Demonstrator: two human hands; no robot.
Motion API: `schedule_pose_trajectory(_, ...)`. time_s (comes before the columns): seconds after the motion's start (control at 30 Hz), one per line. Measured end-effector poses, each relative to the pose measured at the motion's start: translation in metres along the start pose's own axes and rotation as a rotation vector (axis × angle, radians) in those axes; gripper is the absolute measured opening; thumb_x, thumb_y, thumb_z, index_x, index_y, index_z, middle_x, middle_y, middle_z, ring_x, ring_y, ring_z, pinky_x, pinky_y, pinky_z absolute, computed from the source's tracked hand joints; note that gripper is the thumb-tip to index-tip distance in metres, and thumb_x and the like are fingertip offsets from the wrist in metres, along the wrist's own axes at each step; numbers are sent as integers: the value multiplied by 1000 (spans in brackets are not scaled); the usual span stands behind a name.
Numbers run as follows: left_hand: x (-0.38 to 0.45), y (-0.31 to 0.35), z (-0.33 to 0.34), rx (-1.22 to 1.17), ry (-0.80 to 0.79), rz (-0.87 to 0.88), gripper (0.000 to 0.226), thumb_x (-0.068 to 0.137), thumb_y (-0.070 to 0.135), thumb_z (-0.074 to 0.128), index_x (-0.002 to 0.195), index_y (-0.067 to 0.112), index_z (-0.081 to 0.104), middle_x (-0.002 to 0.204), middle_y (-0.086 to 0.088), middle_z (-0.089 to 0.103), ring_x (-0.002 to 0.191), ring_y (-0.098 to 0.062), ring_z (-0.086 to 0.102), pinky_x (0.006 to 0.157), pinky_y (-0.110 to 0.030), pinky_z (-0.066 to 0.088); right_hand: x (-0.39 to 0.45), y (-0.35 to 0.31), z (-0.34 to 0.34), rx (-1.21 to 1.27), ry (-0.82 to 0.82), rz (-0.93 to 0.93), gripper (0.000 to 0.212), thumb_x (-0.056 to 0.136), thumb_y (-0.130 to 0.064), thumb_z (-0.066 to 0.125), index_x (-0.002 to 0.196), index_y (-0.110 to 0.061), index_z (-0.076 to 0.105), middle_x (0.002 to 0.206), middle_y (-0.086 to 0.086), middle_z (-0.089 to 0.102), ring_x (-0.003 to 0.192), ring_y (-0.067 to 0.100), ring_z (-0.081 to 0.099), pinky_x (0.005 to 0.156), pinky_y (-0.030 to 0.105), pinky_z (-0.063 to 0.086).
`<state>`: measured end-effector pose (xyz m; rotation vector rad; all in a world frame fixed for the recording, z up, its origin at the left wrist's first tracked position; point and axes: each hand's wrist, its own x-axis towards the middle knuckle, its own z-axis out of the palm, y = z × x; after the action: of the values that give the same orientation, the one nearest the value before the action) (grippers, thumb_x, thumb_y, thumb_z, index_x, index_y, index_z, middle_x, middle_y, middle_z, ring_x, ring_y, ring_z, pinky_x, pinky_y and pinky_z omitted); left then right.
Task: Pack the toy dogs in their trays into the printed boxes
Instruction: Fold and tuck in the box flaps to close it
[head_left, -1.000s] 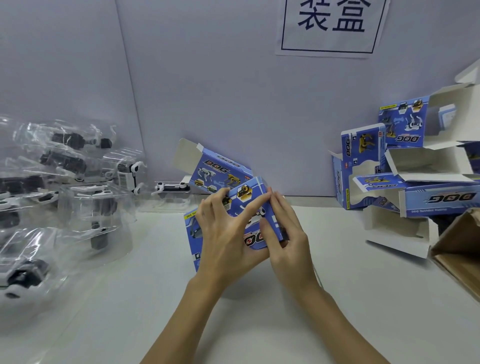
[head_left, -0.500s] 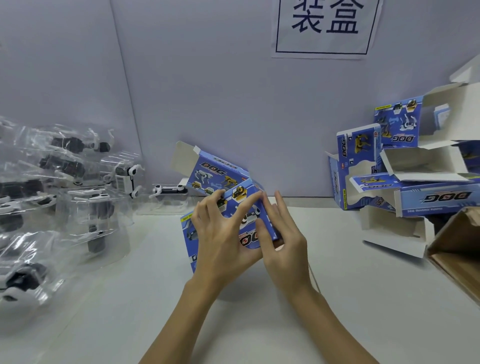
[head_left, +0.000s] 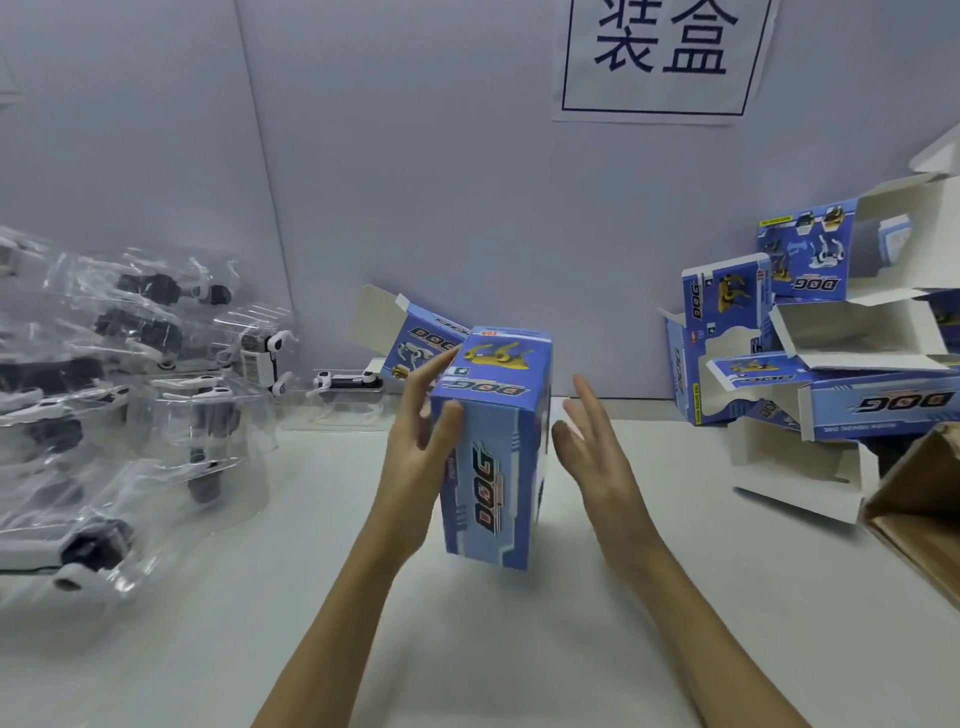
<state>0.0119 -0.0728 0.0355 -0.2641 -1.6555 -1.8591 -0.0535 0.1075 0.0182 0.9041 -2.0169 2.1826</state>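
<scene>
Head view: closed blue box stands upright on the white surface — "DOG" print down its side, yellow dog on top. My left hand grips its left edge, thumb in front; my right hand open, just beside it. Bagged toy dogs at left — outlines blurred.

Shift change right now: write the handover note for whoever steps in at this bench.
Left hand holds the closed blue box upright, thumb on its front.
Right hand is open beside the box, not touching it.
Done: this box looks closed on top; where it goes is not shown.
Left: toy dogs in clear trays piled at left; open empty boxes stacked at right; one open box behind the held one.
</scene>
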Motion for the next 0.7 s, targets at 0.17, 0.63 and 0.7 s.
schedule_pose_trajectory(0.17, 1, -14, 1, 20, 168, -141, 64, 85, 84, 52, 116, 34, 76, 103, -9, 80, 94, -26, 77, 79, -46, 61, -4, 1, -1, 92, -225, 76, 55, 90, -59, 73, 140, -43, 56, 133, -2, 71, 122, 24, 69, 93, 37, 61)
schedule_pose_trajectory(0.63, 0, -21, -10, 280, -115, 44, 58, 86, 48, 76, 135, 46, 45, 128, 21, 67, 108, -20, 73, 87, -46, 64, -2, 5, 3, -145, 45, -153, 60, 81, -57, 77, 133, -42, 52, 122, -19, 70, 105, 10, 70, 80, 33, 63)
schedule_pose_trajectory(0.7, 0, -22, -10, 267, -125, 37, 67, 86, 52, 76, 142, 46, 41, 134, 17, 65, 112, -21, 72, 88, -45, 63, -2, 4, 3, -128, 92, -160, 56, 78, -56, 80, 126, -42, 55, 115, -15, 73, 100, 11, 71, 74, 25, 60)
